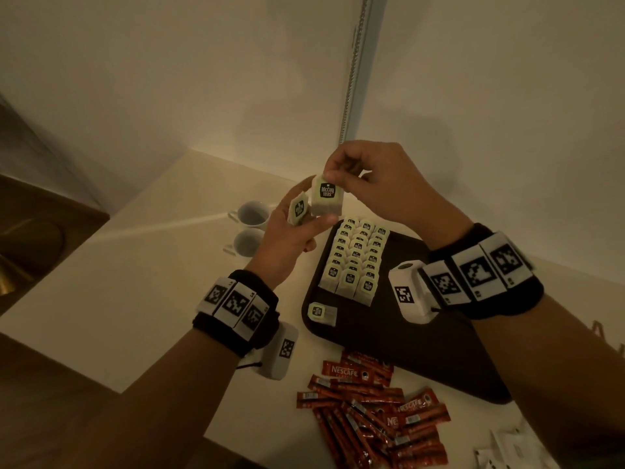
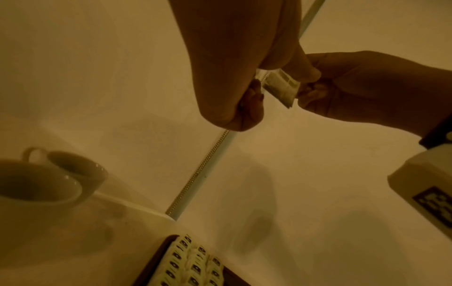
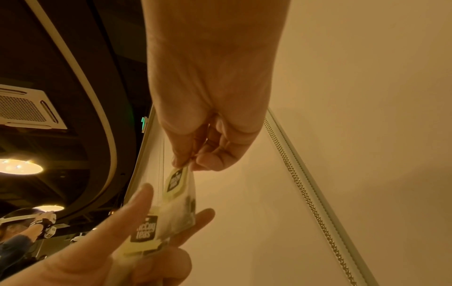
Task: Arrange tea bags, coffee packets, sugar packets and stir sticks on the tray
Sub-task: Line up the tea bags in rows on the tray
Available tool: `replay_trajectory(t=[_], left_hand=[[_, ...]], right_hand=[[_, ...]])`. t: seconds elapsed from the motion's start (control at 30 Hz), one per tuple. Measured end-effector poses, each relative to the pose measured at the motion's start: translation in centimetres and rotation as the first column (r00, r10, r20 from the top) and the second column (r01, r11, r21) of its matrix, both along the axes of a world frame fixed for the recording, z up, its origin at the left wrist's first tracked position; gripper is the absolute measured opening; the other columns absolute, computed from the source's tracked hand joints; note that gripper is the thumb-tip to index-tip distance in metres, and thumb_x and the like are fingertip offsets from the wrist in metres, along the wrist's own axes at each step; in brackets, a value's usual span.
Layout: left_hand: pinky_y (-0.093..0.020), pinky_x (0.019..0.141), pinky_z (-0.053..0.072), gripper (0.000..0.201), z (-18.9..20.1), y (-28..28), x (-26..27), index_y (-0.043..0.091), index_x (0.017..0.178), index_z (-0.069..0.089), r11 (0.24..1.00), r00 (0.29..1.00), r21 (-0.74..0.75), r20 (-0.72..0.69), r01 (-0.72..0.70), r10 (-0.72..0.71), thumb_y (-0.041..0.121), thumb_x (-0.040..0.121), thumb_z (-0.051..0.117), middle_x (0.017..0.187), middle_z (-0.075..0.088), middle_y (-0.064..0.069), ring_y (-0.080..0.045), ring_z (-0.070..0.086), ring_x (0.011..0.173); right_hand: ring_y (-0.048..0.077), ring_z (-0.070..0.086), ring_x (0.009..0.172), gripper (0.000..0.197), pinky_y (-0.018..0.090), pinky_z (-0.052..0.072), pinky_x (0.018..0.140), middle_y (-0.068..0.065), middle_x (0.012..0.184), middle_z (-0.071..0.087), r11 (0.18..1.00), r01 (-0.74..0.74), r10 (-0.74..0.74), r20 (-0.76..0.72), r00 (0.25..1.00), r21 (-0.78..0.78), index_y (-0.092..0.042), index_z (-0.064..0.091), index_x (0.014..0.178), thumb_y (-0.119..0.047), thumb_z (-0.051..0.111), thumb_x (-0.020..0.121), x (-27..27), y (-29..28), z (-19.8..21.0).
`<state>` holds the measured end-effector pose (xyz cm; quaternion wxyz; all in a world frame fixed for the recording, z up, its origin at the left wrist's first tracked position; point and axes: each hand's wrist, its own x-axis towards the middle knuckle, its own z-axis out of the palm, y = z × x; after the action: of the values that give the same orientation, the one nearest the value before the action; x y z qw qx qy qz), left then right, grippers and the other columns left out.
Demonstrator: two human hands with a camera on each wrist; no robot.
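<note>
Held above the tray (image 1: 422,360): one tea bag (image 1: 327,195) pinched at top by right hand (image 1: 367,179), another (image 1: 299,209) gripped in left hand (image 1: 287,235). Probably light, soft, easy to tear; better taken by the paper tag, gently.

A tray (image 1: 389,336) was set on the counter (image 1: 142,265), with tea bags (image 1: 355,258) ranged in three rows at its far left corner and a single tea bag (image 1: 321,313) laid apart, nearer, at its left edge. Two cups (image 1: 252,228) were placed left of the tray, one behind the other. Coffee packets (image 1: 372,407) were heaped on the counter before the tray; further packets (image 1: 507,448) were noted to their right. Above the tray's far edge, two tea bags (image 1: 324,198) were held between the left hand (image 1: 287,238) and the right hand (image 1: 372,177).
</note>
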<state>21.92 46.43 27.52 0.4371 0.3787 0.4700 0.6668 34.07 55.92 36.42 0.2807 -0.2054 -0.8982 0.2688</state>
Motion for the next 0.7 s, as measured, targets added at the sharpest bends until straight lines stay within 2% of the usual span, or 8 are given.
replay_trajectory(t=[0.07, 0.17, 0.23, 0.37, 0.47, 0.53, 0.63, 0.7], left_hand=[[-0.017, 0.045, 0.033, 0.025, 0.0, 0.0, 0.2, 0.036, 0.085, 0.070, 1.000, 1.000, -0.022, -0.014, -0.023, 0.023, 0.012, 0.079, 0.072, 0.067, 0.061, 0.014, 0.000, 0.044, 0.052], [-0.016, 0.044, 0.032, 0.040, -0.2, 0.0, 0.7, 0.033, 0.066, 0.071, 0.998, 0.999, -0.053, -0.028, -0.029, 0.028, 0.002, 0.089, 0.060, 0.055, 0.058, 0.015, 0.000, 0.042, 0.048], [-0.016, 0.046, 0.032, 0.038, -0.1, -0.3, 0.9, 0.031, 0.069, 0.071, 0.997, 0.999, -0.073, -0.031, -0.024, 0.022, 0.002, 0.089, 0.058, 0.055, 0.059, 0.015, 0.000, 0.045, 0.048], [-0.019, 0.049, 0.035, 0.010, -1.8, -0.9, -0.1, 0.021, 0.096, 0.059, 0.977, 0.999, -0.212, 0.036, -0.029, 0.038, 0.012, 0.092, 0.058, 0.064, 0.050, 0.012, -0.002, 0.040, 0.051], [-0.023, 0.049, 0.036, 0.011, -3.9, -2.1, -1.6, 0.019, 0.085, 0.046, 0.916, 0.973, -0.402, 0.210, -0.008, 0.100, 0.013, 0.094, 0.047, 0.067, 0.040, 0.001, -0.009, 0.037, 0.051], [-0.026, 0.053, 0.036, 0.012, -4.7, -3.2, -2.4, 0.017, 0.084, 0.044, 0.884, 0.945, -0.467, 0.289, -0.003, 0.156, 0.014, 0.095, 0.041, 0.068, 0.045, -0.002, -0.013, 0.042, 0.055], [-0.028, 0.059, 0.042, 0.012, -5.7, -4.6, -3.1, 0.013, 0.092, 0.052, 0.865, 0.936, -0.498, 0.268, -0.067, 0.227, 0.015, 0.097, 0.041, 0.072, 0.056, -0.004, -0.018, 0.054, 0.062], [-0.029, 0.062, 0.044, 0.013, -6.1, -5.0, -3.4, 0.012, 0.093, 0.054, 0.856, 0.936, -0.507, 0.246, -0.099, 0.254, 0.016, 0.098, 0.042, 0.075, 0.058, -0.005, -0.019, 0.057, 0.066]], right_hand=[[-0.008, 0.056, 0.070, 0.005, 0.006, 0.042, 0.067, -0.021, 0.076, 0.058, 1.000, 0.006, -0.006, 0.008, 1.000, -0.003, -0.013, 0.068, 0.089, -0.016, 0.063, 0.088, 0.1, 0.0, -0.1], [-0.009, 0.056, 0.070, 0.004, 0.005, 0.041, 0.067, -0.021, 0.076, 0.058, 1.000, 0.021, -0.021, 0.011, 1.000, -0.019, -0.014, 0.067, 0.088, -0.015, 0.064, 0.088, 0.2, 0.1, -0.3], [-0.009, 0.056, 0.070, 0.003, 0.006, 0.041, 0.066, -0.020, 0.076, 0.059, 0.999, 0.027, -0.027, 0.011, 1.000, -0.039, -0.015, 0.067, 0.088, -0.015, 0.064, 0.087, 0.5, 0.1, -0.7], [-0.007, 0.057, 0.067, 0.003, 0.006, 0.042, 0.060, -0.016, 0.077, 0.061, 0.990, 0.063, -0.064, -0.003, 0.998, -0.125, -0.013, 0.067, 0.089, -0.014, 0.064, 0.087, 1.5, 0.3, -2.3], [-0.006, 0.055, 0.063, 0.007, 0.004, 0.044, 0.061, -0.008, 0.078, 0.061, 0.971, 0.117, -0.085, 0.158, 0.984, -0.208, -0.010, 0.066, 0.093, -0.009, 0.062, 0.088, 2.4, 0.3, -5.8], [-0.004, 0.053, 0.065, 0.010, 0.002, 0.043, 0.059, -0.003, 0.082, 0.060, 0.942, 0.161, -0.065, 0.310, 0.949, -0.293, -0.006, 0.065, 0.097, -0.004, 0.059, 0.089, 2.7, 0.2, -9.0], [0.004, 0.052, 0.065, 0.014, 0.005, 0.043, 0.058, 0.005, 0.087, 0.060, 0.896, 0.232, -0.038, 0.454, 0.890, -0.378, -0.001, 0.064, 0.102, -0.002, 0.056, 0.090, 2.5, -0.2, -13.5], [0.010, 0.054, 0.072, 0.015, 0.015, 0.046, 0.068, 0.012, 0.093, 0.063, 0.874, 0.279, -0.049, 0.500, 0.865, -0.397, 0.000, 0.064, 0.103, -0.003, 0.056, 0.090, 2.1, -0.4, -16.0]])
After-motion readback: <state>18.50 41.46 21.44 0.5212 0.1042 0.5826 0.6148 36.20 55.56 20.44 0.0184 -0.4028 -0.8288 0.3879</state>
